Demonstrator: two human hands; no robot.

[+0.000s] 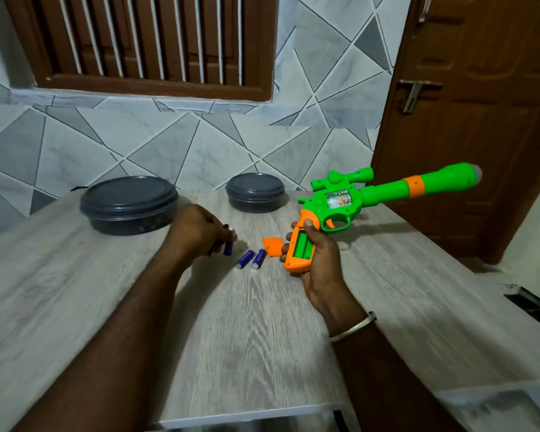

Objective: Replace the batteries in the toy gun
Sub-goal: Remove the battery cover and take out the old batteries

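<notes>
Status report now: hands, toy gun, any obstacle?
Left hand holds a battery. Right hand grips toy gun, compartment open. Two batteries, orange cover lie on table. No obstacle.

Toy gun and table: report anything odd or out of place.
The toy gun has its battery compartment open and empty; its orange cover lies loose on the table beside two batteries. The left hand holds a third battery. Nothing looks damaged or spilled.
</notes>
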